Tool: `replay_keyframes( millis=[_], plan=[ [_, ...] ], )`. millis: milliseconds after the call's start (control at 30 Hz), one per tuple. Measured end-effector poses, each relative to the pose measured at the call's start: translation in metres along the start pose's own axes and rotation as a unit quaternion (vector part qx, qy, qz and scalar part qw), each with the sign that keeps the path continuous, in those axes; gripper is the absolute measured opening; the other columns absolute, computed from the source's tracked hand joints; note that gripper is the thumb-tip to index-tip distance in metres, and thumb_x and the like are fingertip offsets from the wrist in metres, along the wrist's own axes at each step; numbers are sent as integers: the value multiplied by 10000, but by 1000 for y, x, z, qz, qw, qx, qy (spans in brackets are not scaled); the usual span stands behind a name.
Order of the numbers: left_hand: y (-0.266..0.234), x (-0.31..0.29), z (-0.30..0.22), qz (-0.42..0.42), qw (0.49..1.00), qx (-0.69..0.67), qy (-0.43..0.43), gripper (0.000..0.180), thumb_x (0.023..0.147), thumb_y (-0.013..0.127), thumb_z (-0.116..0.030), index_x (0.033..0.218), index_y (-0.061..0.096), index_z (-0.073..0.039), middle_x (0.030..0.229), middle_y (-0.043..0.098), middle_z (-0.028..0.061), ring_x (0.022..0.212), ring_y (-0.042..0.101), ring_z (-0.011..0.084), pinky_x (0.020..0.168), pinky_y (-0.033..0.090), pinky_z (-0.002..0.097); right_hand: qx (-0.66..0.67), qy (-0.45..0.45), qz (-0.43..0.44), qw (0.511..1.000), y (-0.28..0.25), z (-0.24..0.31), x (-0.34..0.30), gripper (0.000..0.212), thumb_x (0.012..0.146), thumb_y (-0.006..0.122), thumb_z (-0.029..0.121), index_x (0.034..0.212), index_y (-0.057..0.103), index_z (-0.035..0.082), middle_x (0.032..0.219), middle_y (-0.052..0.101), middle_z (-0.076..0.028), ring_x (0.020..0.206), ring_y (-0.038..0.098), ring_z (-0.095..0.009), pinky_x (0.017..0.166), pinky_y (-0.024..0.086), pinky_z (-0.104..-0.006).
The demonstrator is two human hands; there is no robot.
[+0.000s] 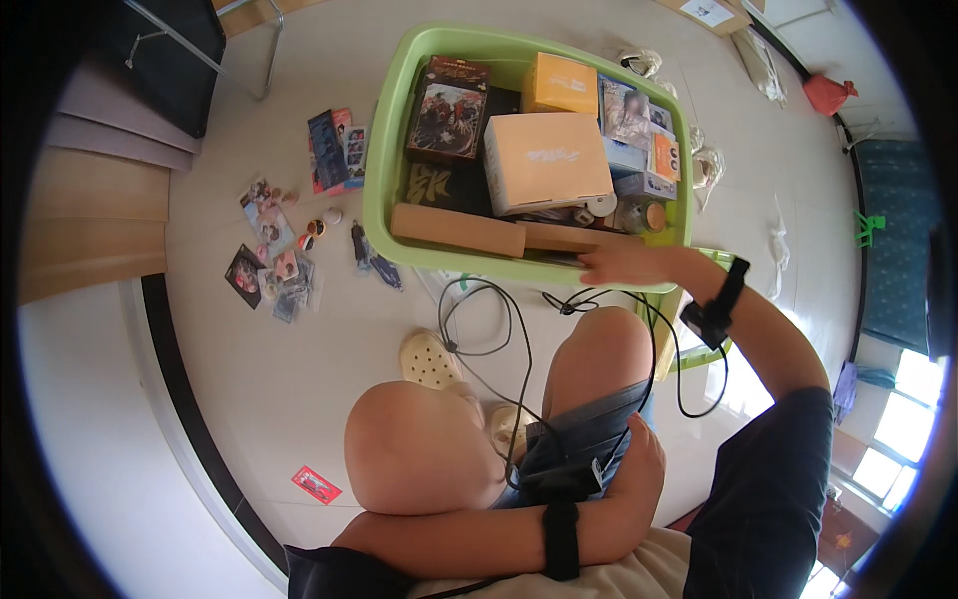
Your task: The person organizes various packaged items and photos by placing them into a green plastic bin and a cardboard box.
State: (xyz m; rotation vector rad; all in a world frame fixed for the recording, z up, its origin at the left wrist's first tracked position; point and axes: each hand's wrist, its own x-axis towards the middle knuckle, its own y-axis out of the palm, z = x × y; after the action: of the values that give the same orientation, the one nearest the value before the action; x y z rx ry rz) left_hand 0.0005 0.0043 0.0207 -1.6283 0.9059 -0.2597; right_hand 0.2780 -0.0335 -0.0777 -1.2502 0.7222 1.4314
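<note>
Right hand (624,265), fingers extended and grasping nothing, touches the green bin (384,150) rim; just beyond lies a flat brown box (457,230). Approach squarely. Left hand (639,469) rests on the lap.

Home room, tiled floor (299,369), window (898,439), green bin (384,140) of keepsakes

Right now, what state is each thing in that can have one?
green bin: open, packed with boxes
cream box: closed, lying on top
long brown box: flat along the near wall
right hand: reaching over the bin's near rim
left hand: resting on the lap
cards: scattered on the floor
</note>
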Motion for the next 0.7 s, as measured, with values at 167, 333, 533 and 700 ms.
replay_keyframes(
  millis=[167,333,533,700],
  plan=[
    [3,-5,-5,39,999,-30,13,381,996,465,-226,1278,618,-22,1304,622,199,1277,537,377,1110,321,515,-69,-93,-211,971,60,-33,-11,954,779,743,566,1493,420,23,1531,385,-228,1388,403,-360,1156,337,-419],
    [5,-11,-3,49,997,-38,38,375,986,485,-223,1263,630,-16,1288,632,197,1277,538,372,1106,324,504,-120,-84,-324,935,73,-15,-14,893,686,847,456,1409,537,33,1303,589,-223,1240,520,-388,1094,400,-440],
    [25,-14,-27,15,999,3,-37,346,965,504,-189,1212,673,-16,1225,668,188,1236,566,360,1079,348,493,-207,-58,-454,865,88,-23,-28,506,663,854,256,1126,743,86,1050,716,-134,1121,583,-316,906,470,-424],
    [40,-28,-34,22,993,104,-50,343,939,526,-150,1205,666,17,1201,660,206,1160,587,366,981,419,535,-194,-167,-590,766,100,38,-86,215,706,774,67,918,754,95,843,720,-54,826,661,-259,815,498,-380]
  ],
)
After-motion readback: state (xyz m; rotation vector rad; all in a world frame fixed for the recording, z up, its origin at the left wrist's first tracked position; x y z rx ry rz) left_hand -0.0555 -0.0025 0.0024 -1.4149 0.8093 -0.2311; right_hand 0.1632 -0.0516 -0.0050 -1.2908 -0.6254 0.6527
